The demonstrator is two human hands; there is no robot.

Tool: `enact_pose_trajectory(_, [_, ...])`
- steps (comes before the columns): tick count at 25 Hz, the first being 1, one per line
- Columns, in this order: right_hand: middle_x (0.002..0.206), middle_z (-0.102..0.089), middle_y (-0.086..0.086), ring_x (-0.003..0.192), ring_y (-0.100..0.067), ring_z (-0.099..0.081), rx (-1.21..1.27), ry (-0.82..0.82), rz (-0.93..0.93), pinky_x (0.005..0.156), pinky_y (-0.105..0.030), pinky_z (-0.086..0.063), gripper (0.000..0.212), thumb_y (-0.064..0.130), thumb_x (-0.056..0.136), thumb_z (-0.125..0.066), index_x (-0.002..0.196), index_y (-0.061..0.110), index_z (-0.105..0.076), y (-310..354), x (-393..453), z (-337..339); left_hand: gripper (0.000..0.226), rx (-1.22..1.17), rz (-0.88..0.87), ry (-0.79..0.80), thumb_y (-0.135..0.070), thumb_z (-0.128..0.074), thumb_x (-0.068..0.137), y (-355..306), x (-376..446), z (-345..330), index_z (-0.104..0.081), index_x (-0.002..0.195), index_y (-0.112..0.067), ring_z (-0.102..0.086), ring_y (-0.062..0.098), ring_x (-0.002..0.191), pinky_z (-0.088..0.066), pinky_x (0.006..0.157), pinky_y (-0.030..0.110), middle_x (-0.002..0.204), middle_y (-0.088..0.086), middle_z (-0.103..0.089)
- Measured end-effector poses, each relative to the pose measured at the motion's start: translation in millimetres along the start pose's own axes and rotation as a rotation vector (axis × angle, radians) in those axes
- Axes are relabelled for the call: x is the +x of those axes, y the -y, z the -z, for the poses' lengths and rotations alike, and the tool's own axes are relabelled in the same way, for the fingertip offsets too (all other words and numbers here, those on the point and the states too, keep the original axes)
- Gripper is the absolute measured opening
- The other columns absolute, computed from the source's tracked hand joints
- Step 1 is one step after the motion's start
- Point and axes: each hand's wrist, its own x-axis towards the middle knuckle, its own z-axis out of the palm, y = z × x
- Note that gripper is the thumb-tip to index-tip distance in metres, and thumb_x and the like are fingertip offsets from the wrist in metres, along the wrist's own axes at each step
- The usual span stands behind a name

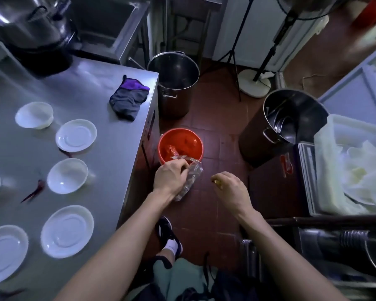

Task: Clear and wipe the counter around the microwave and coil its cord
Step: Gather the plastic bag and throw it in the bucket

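Gripping a clear plastic wrapper (190,181) over the red bucket (180,146) beside the bench (117,148) edge, the left hand (169,178) clenches; the right hand (230,187) pinches something small, pots crowding the floor.

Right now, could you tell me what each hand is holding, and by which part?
Left hand grips a crumpled clear plastic wrapper at its upper end; right hand pinches something small and yellowish, unidentifiable.

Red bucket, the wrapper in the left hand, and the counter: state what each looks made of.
Red bucket: likely plastic, with a uniform glossy red wall and a thin rim.
Wrapper, held by the left hand: thin clear plastic film, crinkled and see-through with bright glints.
Counter: apparently stainless steel, a brushed grey sheet with soft reflections and a folded edge.
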Motion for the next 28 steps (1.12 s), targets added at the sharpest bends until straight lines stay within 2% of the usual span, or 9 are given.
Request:
enact_pose_trajectory(5, [0.096,-0.069,-0.001,0.091,-0.026,-0.063,-0.002,-0.022,0.001,0.073,-0.037,-0.050,0.009,0.022,0.089,-0.065,0.094,0.017,-0.071,21,68,5,0.009,-0.009,-0.014,0.004,-0.029,-0.065,0.090,14,65,18,-0.071,0.095,-0.026,-0.069,0.023,0.091,-0.057,0.078,0.038,0.100,-0.003,-0.074])
enact_pose_trajectory(13, [0.104,-0.070,0.002,0.096,-0.023,-0.063,-0.004,0.045,0.044,0.078,-0.035,-0.050,0.017,0.024,0.092,-0.062,0.105,0.022,-0.073,28,150,4,0.009,0.012,0.080,-0.005,-0.034,-0.066,0.089,37,125,20,-0.071,0.095,-0.029,-0.069,0.020,0.085,-0.053,0.073,0.032,0.093,-0.007,-0.074])
enact_pose_trajectory(17, [0.104,-0.069,0.000,0.096,-0.025,-0.062,-0.031,0.088,0.101,0.078,-0.037,-0.052,0.019,0.022,0.093,-0.061,0.107,0.019,-0.073,4,189,5,0.009,0.033,0.102,0.024,-0.029,-0.065,0.091,26,156,11,-0.071,0.097,-0.027,-0.068,0.018,0.086,-0.056,0.076,0.034,0.096,-0.006,-0.074])
enact_pose_trajectory(20, [0.106,-0.069,-0.002,0.097,-0.026,-0.062,-0.076,0.148,0.173,0.079,-0.041,-0.052,0.021,0.021,0.095,-0.057,0.110,0.017,-0.071,-19,225,7,0.010,0.056,0.139,-0.014,-0.025,-0.064,0.090,19,187,5,-0.071,0.098,-0.026,-0.067,0.020,0.090,-0.055,0.078,0.036,0.098,-0.004,-0.074])
enact_pose_trajectory(26, [0.104,-0.068,-0.001,0.095,-0.026,-0.061,0.014,0.220,0.186,0.078,-0.041,-0.052,0.019,0.021,0.094,-0.057,0.107,0.017,-0.070,-71,314,-2,0.007,0.139,0.268,0.033,-0.028,-0.064,0.090,-2,256,-25,-0.069,0.095,-0.028,-0.064,0.019,0.092,-0.053,0.080,0.036,0.095,-0.004,-0.071])
enact_pose_trajectory(28, [0.105,-0.068,-0.002,0.095,-0.027,-0.062,0.027,0.256,0.185,0.076,-0.042,-0.052,0.019,0.020,0.093,-0.058,0.107,0.017,-0.071,-84,330,-8,0.004,0.154,0.306,0.036,-0.029,-0.065,0.088,-5,269,-38,-0.068,0.091,-0.029,-0.063,0.018,0.090,-0.051,0.076,0.033,0.094,-0.007,-0.071])
